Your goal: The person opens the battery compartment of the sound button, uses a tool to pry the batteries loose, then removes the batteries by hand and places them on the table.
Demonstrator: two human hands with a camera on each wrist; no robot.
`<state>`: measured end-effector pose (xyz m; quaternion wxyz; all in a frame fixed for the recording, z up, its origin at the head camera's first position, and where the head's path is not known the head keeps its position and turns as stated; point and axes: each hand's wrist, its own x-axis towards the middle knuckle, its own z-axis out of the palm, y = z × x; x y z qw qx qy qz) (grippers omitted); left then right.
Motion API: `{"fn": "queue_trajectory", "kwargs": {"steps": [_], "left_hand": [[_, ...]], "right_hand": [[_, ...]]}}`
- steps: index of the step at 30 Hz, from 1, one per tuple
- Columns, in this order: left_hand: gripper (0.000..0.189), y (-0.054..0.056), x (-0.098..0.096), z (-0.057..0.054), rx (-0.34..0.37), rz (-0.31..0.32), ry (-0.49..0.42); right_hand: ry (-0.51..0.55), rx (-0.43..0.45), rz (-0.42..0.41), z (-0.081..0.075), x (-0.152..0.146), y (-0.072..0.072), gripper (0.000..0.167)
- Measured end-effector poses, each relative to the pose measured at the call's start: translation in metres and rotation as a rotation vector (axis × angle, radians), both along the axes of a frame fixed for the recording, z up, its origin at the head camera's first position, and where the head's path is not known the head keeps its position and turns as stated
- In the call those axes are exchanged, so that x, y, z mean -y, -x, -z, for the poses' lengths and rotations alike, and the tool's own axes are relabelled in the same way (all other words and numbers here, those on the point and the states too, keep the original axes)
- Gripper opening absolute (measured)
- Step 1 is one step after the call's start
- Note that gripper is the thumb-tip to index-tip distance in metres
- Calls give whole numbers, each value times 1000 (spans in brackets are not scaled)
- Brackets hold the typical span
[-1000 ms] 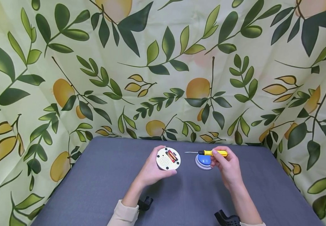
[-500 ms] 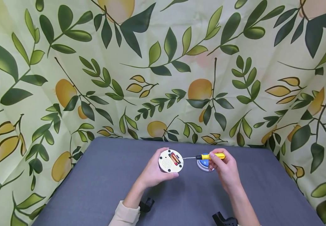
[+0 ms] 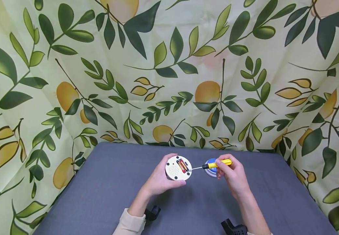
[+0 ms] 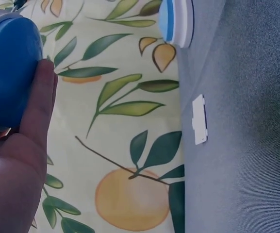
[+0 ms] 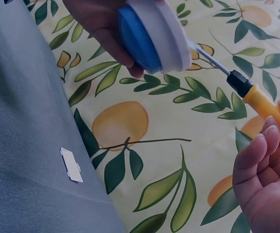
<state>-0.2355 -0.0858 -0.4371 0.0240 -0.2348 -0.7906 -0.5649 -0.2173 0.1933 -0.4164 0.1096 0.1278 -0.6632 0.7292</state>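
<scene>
My left hand grips a round push-button device by its edge, with the white underside turned toward me. That underside has speaker holes, dark feet and an uncovered battery compartment with red-and-black batteries. The blue dome faces away, as the left wrist view shows. In my right hand, a screwdriver with a yellow handle and black collar is pinched between thumb and fingers. Its thin metal shaft points left, the tip right at the batteries' lower right end.
A second blue-and-white button sits on the grey table, behind the screwdriver. A small white battery cover lies on the table in both wrist views. Patterned cloth rises behind and beside the table.
The screwdriver has moved left and tilted tip-down, going from apart from the device to its battery compartment. The device has shifted slightly right in my left hand.
</scene>
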Motion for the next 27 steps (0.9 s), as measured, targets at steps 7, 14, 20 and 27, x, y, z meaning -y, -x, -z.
{"fn": "queue_trajectory", "kwargs": {"steps": [7,14,20,27], "left_hand": [[91,0,2,0,15,43,-9],[90,0,3,1,10,62,6],[88,0,3,1,23,85,-2],[89,1,2,2,10,108,-33]], "right_hand": [[-26,-19,-42,1,0,0,5],[-39,-10,-30,1,-1,0,8],[25,57,-42,1,2,0,5],[62,90,-32,0,7,0,6]]}}
